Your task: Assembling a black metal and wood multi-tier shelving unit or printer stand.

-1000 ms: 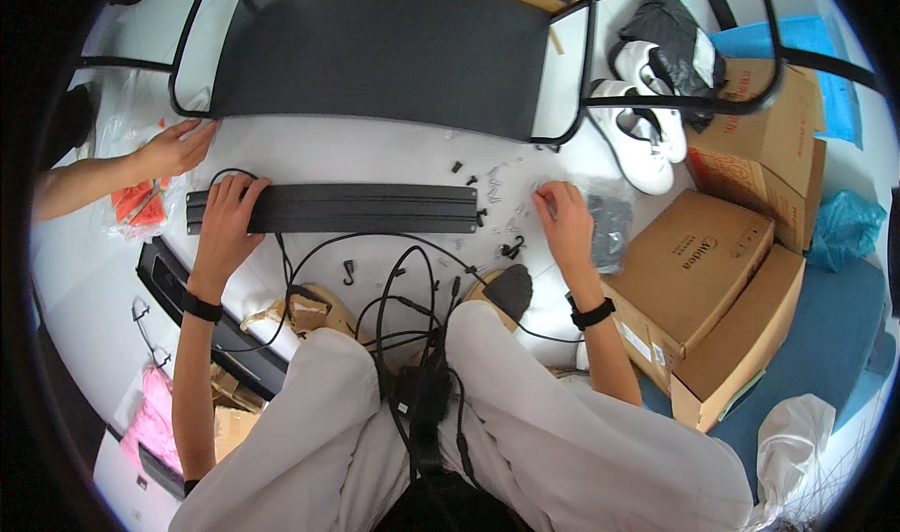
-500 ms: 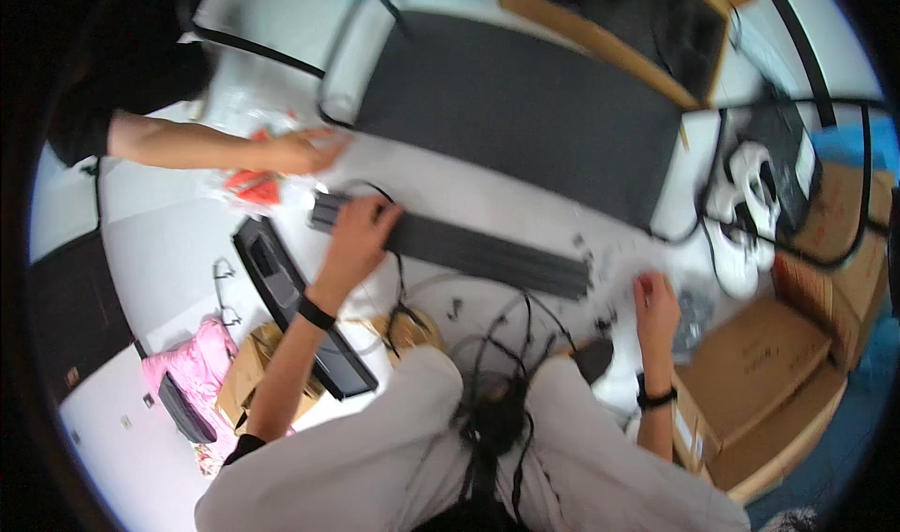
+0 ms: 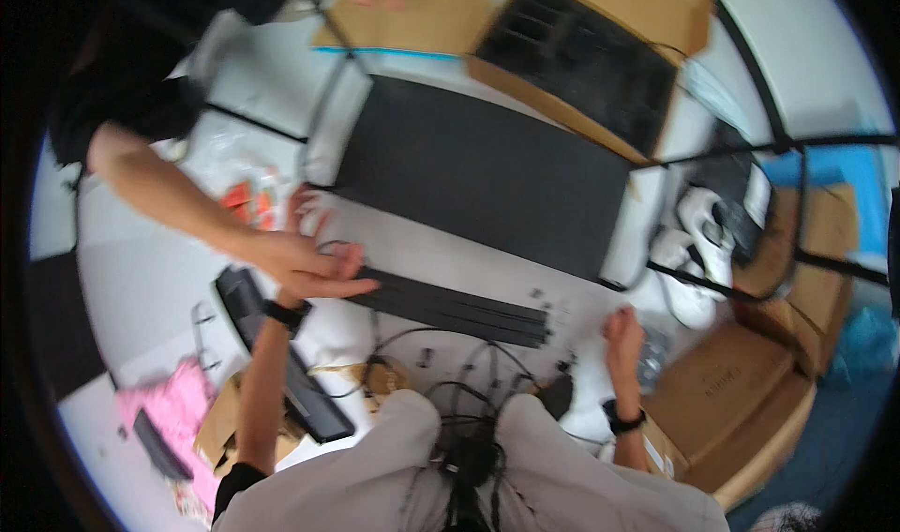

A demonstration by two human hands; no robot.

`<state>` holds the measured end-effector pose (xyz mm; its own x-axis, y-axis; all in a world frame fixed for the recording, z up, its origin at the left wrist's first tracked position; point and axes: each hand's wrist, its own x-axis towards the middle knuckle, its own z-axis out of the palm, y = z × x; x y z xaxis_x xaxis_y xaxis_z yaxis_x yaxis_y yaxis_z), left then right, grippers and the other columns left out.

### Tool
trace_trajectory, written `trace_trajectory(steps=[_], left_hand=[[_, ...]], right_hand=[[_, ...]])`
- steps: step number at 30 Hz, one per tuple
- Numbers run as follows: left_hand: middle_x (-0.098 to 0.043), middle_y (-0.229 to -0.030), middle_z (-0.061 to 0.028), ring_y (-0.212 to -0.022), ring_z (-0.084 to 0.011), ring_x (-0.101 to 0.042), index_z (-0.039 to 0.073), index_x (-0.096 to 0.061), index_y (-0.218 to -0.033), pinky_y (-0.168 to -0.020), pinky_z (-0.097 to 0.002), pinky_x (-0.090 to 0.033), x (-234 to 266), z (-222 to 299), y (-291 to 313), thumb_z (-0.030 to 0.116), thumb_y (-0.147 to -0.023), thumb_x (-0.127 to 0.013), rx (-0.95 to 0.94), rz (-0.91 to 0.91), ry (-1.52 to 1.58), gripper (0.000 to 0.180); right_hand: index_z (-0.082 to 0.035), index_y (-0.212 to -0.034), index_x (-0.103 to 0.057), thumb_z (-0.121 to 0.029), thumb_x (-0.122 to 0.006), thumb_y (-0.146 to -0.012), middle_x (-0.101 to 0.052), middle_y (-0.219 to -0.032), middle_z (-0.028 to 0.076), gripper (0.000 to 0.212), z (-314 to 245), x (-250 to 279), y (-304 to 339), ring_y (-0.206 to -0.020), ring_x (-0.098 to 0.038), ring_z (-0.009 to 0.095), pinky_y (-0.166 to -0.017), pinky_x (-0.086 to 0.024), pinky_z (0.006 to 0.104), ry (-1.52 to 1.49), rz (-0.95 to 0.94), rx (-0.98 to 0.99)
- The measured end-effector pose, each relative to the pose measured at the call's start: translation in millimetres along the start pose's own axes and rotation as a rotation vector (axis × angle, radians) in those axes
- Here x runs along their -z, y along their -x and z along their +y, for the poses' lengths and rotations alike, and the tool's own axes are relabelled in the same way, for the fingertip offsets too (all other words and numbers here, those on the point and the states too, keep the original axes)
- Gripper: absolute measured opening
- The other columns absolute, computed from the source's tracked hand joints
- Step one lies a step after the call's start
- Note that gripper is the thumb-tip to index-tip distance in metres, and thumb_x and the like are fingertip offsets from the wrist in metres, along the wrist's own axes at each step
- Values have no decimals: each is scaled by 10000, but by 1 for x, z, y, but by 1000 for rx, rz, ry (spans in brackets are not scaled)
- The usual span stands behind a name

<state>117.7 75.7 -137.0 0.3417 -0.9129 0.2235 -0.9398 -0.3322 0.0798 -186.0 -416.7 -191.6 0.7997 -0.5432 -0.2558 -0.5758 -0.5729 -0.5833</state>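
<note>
My left hand (image 3: 305, 210) is raised beyond the left end of the dark long flat bars (image 3: 459, 309). A co-worker's hand (image 3: 314, 265) crosses in front of it and hides the palm; the fingers that show are spread, with nothing seen in them. The co-worker's fingers reach over the bars' left end. My right hand (image 3: 622, 344) is at the right, apart from the bars, its fingers curled together; whether something small is in them is hidden. Small black parts (image 3: 539, 295) lie by the bars' right end. Behind the bars lies a large black panel (image 3: 487, 176) within a black tube frame.
An open cardboard box with black foam (image 3: 572, 59) stands at the back. White shoes (image 3: 698, 241) and cardboard boxes (image 3: 722, 391) are at the right. A black tray (image 3: 281, 359), glasses (image 3: 203, 330) and pink cloth (image 3: 169, 396) lie left. Black cables (image 3: 469, 382) run before my legs.
My left hand has let go of the bars and moved up and left. The co-worker's hand has come across it toward the bars. The whole view has shifted.
</note>
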Motion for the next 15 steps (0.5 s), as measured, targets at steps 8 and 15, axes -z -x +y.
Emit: trace_trajectory(steps=[8, 15], left_hand=[[-514, -1210, -53, -1144, -273, -494, 115, -509, -1281, -983, -405, -455, -29, 2, -30, 120, -830, -611, 455, 305, 327, 463], [-493, -1242, -47, -1148, -238, -496, 107, -478, -1315, -925, -342, -486, -58, -1, -24, 145, -857, -633, 548, 203, 592, 484]], right_hand=[[-26, -1054, -504, -111, -539, -934, -454, -686, 21, 152, -67, 16, -44, -594, -416, 90, -529, -356, 259, -453, 33, 30], [-15, -1142, -543, -290, -669, -884, -531, -705, 87, 398, -109, 23, -36, -613, -526, 197, -560, -412, 347, 13, 66, -78]])
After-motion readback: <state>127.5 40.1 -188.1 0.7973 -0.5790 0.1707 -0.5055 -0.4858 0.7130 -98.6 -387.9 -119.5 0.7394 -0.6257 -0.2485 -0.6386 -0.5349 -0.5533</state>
